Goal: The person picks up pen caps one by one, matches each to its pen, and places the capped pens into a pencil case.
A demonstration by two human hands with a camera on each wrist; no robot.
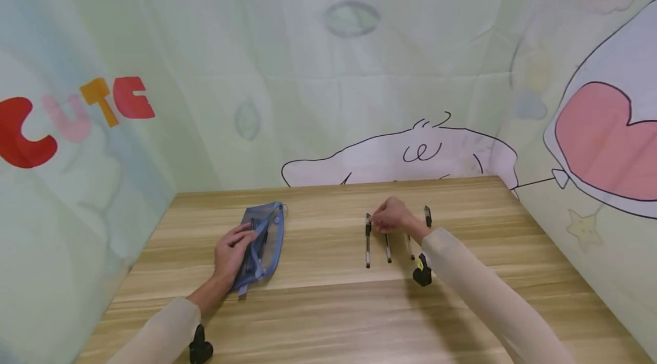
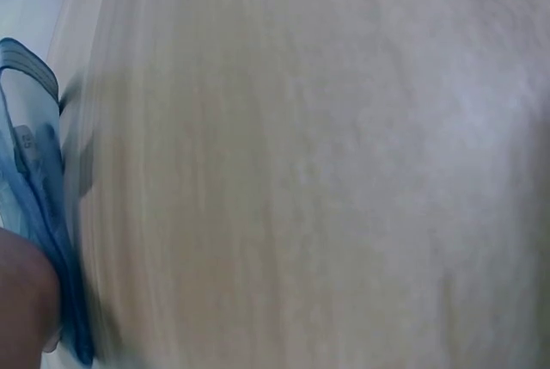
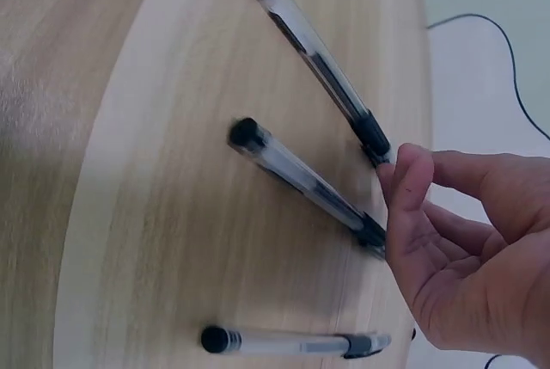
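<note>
A blue mesh zip pencil case (image 1: 279,238) lies on the left of the table with dark pens visible inside. My left hand (image 1: 233,250) grips its left side, thumb and fingers at the zip opening. In the left wrist view only an edge of the case (image 2: 43,171) shows. To the right, several clear-barrelled pens with black caps lie spaced in a row. My right hand (image 1: 392,215) pinches the cap end of the leftmost pen (image 1: 368,244) between thumb and forefinger. Beside it are a second pen (image 3: 301,180) and a third pen (image 3: 284,343), with the hand partly over them.
Another pen (image 1: 428,215) lies farthest right, partly behind the right wrist. The wooden table (image 1: 328,307) ends at a printed cloth backdrop (image 1: 318,67) behind and on both sides. Black wrist devices hang under both sleeves.
</note>
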